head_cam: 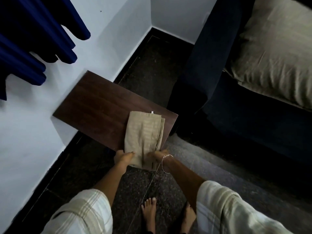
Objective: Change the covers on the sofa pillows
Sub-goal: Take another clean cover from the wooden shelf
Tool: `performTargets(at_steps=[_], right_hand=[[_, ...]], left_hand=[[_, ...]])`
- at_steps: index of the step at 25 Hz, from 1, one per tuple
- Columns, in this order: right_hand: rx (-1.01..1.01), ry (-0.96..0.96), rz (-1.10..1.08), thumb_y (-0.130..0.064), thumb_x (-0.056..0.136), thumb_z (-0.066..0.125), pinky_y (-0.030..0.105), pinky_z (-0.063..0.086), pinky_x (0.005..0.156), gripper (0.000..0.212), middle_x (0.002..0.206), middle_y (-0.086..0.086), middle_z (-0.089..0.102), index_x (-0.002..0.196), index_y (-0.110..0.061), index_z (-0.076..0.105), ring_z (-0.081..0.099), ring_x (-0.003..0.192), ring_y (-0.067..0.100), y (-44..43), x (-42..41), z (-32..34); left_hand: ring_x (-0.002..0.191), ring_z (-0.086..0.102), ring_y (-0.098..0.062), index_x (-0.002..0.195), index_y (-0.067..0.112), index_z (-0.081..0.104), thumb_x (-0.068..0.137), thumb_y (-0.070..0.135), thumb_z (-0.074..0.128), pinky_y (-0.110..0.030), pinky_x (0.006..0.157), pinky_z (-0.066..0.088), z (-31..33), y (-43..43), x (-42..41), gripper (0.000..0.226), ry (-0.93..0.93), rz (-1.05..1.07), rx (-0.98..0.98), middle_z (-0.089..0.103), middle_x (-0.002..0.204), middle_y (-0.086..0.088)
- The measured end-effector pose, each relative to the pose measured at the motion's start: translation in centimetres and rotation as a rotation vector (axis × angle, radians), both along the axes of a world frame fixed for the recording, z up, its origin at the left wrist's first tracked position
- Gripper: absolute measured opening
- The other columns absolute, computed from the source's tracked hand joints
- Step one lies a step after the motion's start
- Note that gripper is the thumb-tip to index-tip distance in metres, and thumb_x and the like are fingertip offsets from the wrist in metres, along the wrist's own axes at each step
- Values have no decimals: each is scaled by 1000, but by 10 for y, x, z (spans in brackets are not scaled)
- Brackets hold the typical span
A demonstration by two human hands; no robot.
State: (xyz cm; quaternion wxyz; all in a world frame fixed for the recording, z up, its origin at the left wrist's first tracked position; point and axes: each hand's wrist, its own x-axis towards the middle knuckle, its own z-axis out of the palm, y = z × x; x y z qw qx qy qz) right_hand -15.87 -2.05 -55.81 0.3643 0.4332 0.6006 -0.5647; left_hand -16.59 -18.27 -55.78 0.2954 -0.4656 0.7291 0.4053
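Note:
A folded beige striped pillow cover (144,132) lies on the right end of a dark wooden table (94,107), its near end hanging past the table's edge. My left hand (123,157) grips that near end at its left corner. My right hand (158,156), with a thin chain bracelet on the wrist, grips the right corner. A large pillow in a beige cover (273,53) rests on the dark blue sofa (236,107) at the right.
The table stands against a white wall (33,141) with a black skirting. Dark blue curtains (30,39) hang at the upper left. The floor (152,68) is dark speckled stone, and my bare feet (150,211) stand below the table's edge.

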Motion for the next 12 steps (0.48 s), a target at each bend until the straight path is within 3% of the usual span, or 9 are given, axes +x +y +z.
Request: performTargets(at_steps=[3,4,6,9,12], right_hand=[[-123,3,-96,-17,57,87,50,56,85,65,111,16,70,114,3,63,68,99,32,5,-4,23],[-142,9,-128,-13,55,86,51,58,79,66,110,19,69,114,3,62,69,96,34,8,-7,36],[-120,59,-160,-5,56,76,41,59,62,69,109,22,66,121,2,54,67,89,34,18,-14,65],[-49,165,-178,14,70,56,28,46,50,61,99,16,57,129,1,44,56,69,24,47,-21,127],[-65,299,-159,20,77,45,26,44,54,68,101,13,54,135,-16,44,52,69,19,77,-18,194]], left_hand=[[94,63,-30,118,4,63,84,7,68,-42,81,52,24,19,-1,34,36,212,289,68,106,-15],[97,63,-31,118,4,63,86,6,65,-43,82,50,33,25,0,33,43,266,364,67,109,-15],[97,62,-31,122,2,61,91,6,56,-43,80,48,55,34,1,31,34,316,485,65,115,-17],[85,62,-27,123,1,60,97,11,49,-37,63,48,95,47,0,29,-14,225,534,65,107,-17],[86,64,-26,122,8,59,95,21,55,-36,63,51,146,78,5,30,-114,-41,465,67,106,-13]])
